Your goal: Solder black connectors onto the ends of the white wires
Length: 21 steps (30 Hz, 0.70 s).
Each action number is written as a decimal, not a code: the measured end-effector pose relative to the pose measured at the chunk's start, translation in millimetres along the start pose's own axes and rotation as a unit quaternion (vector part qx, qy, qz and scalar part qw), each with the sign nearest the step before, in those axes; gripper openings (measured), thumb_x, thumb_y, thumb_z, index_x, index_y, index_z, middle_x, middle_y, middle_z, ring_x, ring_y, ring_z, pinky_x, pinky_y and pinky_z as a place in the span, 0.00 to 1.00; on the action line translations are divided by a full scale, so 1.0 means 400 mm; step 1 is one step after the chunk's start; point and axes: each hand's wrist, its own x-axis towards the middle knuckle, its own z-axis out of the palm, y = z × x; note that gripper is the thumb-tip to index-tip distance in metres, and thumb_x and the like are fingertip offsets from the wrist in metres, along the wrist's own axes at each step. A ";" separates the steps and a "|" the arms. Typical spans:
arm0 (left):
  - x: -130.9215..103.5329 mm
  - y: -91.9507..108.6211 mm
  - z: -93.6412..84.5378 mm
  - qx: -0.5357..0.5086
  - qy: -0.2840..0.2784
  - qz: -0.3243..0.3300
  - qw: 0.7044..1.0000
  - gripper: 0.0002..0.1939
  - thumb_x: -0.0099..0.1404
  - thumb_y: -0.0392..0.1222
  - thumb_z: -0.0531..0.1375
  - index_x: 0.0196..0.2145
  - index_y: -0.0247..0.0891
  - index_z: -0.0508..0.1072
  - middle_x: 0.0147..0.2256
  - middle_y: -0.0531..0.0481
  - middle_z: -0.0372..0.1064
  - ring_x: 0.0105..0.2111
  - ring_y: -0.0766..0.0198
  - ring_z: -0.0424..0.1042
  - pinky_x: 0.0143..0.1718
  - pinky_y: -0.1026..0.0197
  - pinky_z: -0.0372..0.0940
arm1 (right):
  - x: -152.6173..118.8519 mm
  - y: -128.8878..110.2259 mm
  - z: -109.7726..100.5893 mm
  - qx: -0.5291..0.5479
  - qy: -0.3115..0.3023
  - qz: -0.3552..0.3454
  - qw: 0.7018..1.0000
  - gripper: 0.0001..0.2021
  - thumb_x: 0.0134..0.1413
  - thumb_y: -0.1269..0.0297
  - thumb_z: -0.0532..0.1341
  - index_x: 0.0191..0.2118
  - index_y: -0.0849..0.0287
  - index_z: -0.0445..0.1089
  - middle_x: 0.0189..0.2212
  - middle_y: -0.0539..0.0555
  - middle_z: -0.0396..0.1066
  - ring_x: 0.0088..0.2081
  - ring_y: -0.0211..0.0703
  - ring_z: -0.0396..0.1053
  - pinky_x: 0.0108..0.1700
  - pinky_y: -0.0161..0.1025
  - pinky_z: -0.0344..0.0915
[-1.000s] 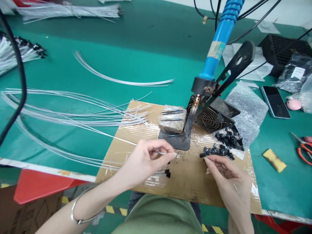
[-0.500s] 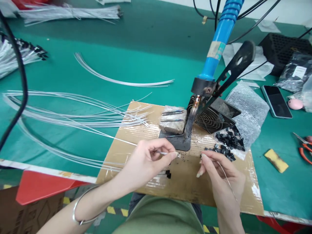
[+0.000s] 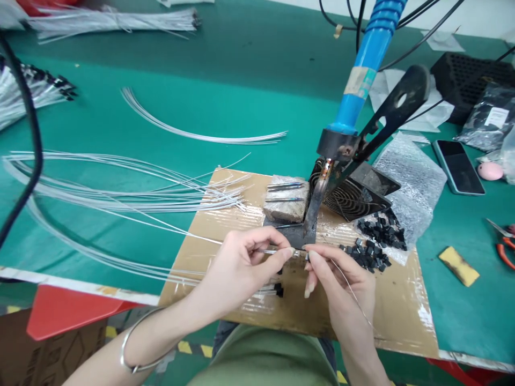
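Near the soldering iron's tip, my left hand [image 3: 251, 262] pinches the end of a white wire [image 3: 207, 239] between thumb and fingers. My right hand [image 3: 341, 284] is closed beside it, fingertips almost meeting the wire end. A thin silvery solder wire [image 3: 351, 289] runs from its fingers down over the palm; a small dark piece [image 3: 308, 257] at the fingertips is too small to make out. Just above the hands, the blue-handled soldering iron [image 3: 356, 91] is held pointing down in a black stand [image 3: 396, 107]. Wires with black ends [image 3: 277, 290] lie partly hidden below my left hand.
Loose white wires [image 3: 132, 198] spread leftward from the cardboard sheet [image 3: 386, 327]. Small black connector pieces [image 3: 368, 254] lie to the right, near a round fan grille [image 3: 346, 198]. Farther right are a phone [image 3: 458, 166], a yellow sponge [image 3: 458, 265] and orange-handled pliers [image 3: 506, 249].
My right hand has moved left, bringing its fingertips up to the wire end in my left hand. The left hand stays almost where it was, still pinching the wire.
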 end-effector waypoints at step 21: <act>0.005 0.020 0.011 -0.101 -0.034 -0.004 0.994 0.09 0.61 0.42 0.66 0.27 0.34 0.76 0.30 0.47 0.76 0.30 0.66 0.71 0.31 0.66 0.65 | 0.000 0.004 0.009 0.027 -0.014 0.002 1.000 0.05 0.60 0.66 0.69 0.38 0.52 0.85 0.23 0.47 0.75 0.18 0.30 0.68 0.22 0.28 0.70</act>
